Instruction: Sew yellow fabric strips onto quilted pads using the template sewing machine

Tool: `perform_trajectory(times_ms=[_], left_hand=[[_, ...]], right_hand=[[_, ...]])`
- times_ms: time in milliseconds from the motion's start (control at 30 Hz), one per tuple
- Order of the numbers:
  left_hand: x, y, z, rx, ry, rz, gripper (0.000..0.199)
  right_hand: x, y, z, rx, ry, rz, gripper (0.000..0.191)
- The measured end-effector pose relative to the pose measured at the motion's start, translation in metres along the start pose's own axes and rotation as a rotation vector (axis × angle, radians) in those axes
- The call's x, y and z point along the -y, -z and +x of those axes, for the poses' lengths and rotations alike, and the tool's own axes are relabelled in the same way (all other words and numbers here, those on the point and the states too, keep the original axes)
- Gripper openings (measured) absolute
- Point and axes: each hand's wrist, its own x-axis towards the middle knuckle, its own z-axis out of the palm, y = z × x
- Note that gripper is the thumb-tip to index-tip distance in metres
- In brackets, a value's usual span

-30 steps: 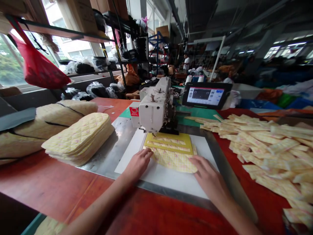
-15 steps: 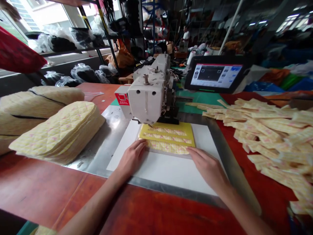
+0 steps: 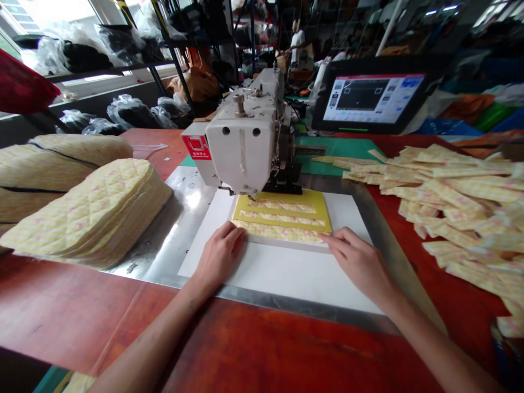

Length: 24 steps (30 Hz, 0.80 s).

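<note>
The quilted yellow fabric (image 3: 280,232) lies flat under my fingers, directly ahead of my hands, and its long lower edge sticks out from beneath the yellow template plate (image 3: 282,210). The plate's slots show more of the pink-patterned quilting, and its far edge sits just under the needle area of the sewing machine (image 3: 239,139). My left hand (image 3: 220,256) is open and pressed flat, with its fingertips (image 3: 239,232) on the left end of the fabric. My right hand (image 3: 356,263) is also open, not gripping, with its fingertips (image 3: 329,237) on the right end. Under both hands is a white board (image 3: 270,267), on a steel plate (image 3: 164,243) set into the red workbench (image 3: 102,305).

Left of my left hand, a stack of quilted pads (image 3: 90,215) sits at the edge of the steel plate, with bulging fabric bundles (image 3: 53,169) behind it. Right of my right hand, loose quilted strips (image 3: 454,202) are heaped on the bench. Beyond them, a touchscreen (image 3: 370,98) glows past the machine, and a person in a white shirt (image 3: 297,41) stands far ahead.
</note>
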Motion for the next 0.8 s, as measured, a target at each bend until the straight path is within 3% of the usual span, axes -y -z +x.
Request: perform_trajectory(times_ms=[200, 533, 667, 800], left_hand=[[0.001, -0.001, -0.004, 0.085, 0.087, 0.140, 0.025], [-0.003, 0.004, -0.007, 0.068, 0.155, 0.084, 0.028], [-0.002, 0.002, -0.006, 0.076, 0.141, 0.119, 0.026], [0.001, -0.002, -0.011, 0.052, 0.069, 0.166, 0.027]], right_hand=[[0.000, -0.001, 0.001, -0.043, 0.028, -0.016, 0.034], [-0.010, -0.002, -0.001, -0.031, 0.096, -0.027, 0.036], [-0.012, -0.003, 0.003, -0.033, 0.133, -0.027, 0.036], [0.004, 0.005, 0.003, -0.087, 0.128, 0.022, 0.030]])
